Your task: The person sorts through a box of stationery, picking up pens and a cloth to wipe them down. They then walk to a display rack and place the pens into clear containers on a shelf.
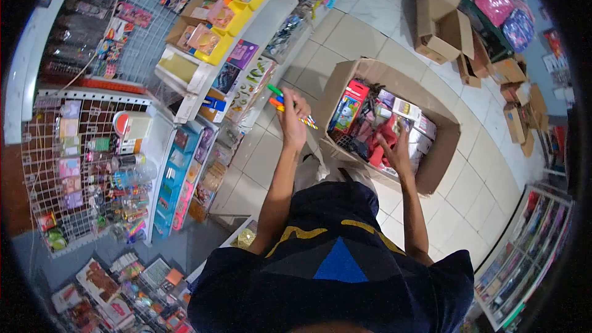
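My left hand [295, 120] is closed around a small bunch of colourful pens [275, 100]. Green, blue and orange ends stick out on one side of the fist, and striped ends show on the other. To the right, my right hand [398, 154] reaches into an open cardboard box [445, 160], its thumb and fingers apart at a red item [387, 134]. Whether it grips that item is hard to see. Also in the box are a red illustrated pack [349, 108], small white boxes [407, 109] and dark packaged goods.
Shelves with yellow trays [250, 9] and packets run along the left. A wire rack [68, 166] holds hanging goods. Open cartons [441, 24] stand on the tiled floor at upper right, near pink bundles [493, 1]. Another display rack [524, 253] is at lower right.
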`<state>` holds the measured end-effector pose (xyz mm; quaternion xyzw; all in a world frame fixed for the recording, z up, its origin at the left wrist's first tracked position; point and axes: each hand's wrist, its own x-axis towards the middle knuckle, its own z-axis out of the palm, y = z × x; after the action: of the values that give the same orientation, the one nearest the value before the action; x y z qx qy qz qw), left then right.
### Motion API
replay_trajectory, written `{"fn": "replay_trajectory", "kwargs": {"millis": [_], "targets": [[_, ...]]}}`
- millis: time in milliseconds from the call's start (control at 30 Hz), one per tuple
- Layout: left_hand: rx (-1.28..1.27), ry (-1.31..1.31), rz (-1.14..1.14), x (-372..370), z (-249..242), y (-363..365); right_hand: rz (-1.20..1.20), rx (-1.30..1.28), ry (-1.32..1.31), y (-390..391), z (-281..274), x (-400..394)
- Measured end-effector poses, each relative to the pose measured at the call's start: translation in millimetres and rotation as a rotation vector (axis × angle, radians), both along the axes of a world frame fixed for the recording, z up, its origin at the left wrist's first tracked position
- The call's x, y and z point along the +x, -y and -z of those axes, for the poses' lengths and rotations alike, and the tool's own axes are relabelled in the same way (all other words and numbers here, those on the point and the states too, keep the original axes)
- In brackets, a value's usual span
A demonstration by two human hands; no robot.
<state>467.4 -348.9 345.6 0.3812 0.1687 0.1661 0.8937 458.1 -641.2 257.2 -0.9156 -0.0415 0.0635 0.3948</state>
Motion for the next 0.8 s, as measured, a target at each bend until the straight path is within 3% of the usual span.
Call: {"fn": "replay_trajectory", "kwargs": {"millis": [33,67,100,167,200,300,367,433,467,567,600,633,733,800], "targets": [[0.043,0.016,-0.014,-1.0,-9.8,4.3,0.019,0.272,0.016,-18.6,15.2,8.9],[0.085,0.031,-0.027,-2.7,-23.6,11.6,0.046,0.624,-0.427,-51.9,-20.1,15.1],[0.127,0.046,-0.040,-5.3,-30.9,16.8,0.076,0.809,-0.520,-77.6,-16.1,17.3],[0.138,0.087,-0.016,-13.3,-29.4,19.3,0.024,1.421,-1.051,-128.2,-71.3,16.3],[0.182,0.061,-0.029,-17.4,-36.2,21.5,-0.010,1.578,-1.148,-150.2,-87.1,15.4],[0.279,0.128,-0.063,-31.7,-46.6,7.4,-0.145,1.701,-1.138,-197.7,-130.3,9.3],[0.418,0.124,-0.167,-41.6,-44.1,-3.8,-0.130,1.628,-1.151,-214.5,-140.1,-1.6],[0.358,0.080,-0.233,-55.3,-45.2,-14.3,-0.119,1.508,-1.107,-231.7,-133.3,-15.2],[0.308,0.046,-0.253,-63.7,-38.6,-21.8,-0.158,1.583,-1.168,-237.4,-110.5,-20.6],[0.329,-0.055,-0.371,-91.6,-24.7,-44.7,-0.251,1.324,-1.068,-249.7,-111.3,-44.8],[0.430,-0.114,-0.422,-103.2,-44.5,-45.4,-0.318,1.254,-1.046,-254.6,-111.0,-55.0],[0.432,-0.089,-0.326,-115.7,-26.4,-56.5,-0.383,1.188,-1.013,-258.1,-110.1,-63.8],[0.711,-0.257,-0.192,-163.7,-26.0,-83.5,-0.841,0.682,-0.743,-270.4,-55.6,-84.3],[0.681,-0.279,-0.150,-196.2,-20.8,-99.4,-1.032,0.661,-0.547,-284.3,-63.5,-104.8]]}}
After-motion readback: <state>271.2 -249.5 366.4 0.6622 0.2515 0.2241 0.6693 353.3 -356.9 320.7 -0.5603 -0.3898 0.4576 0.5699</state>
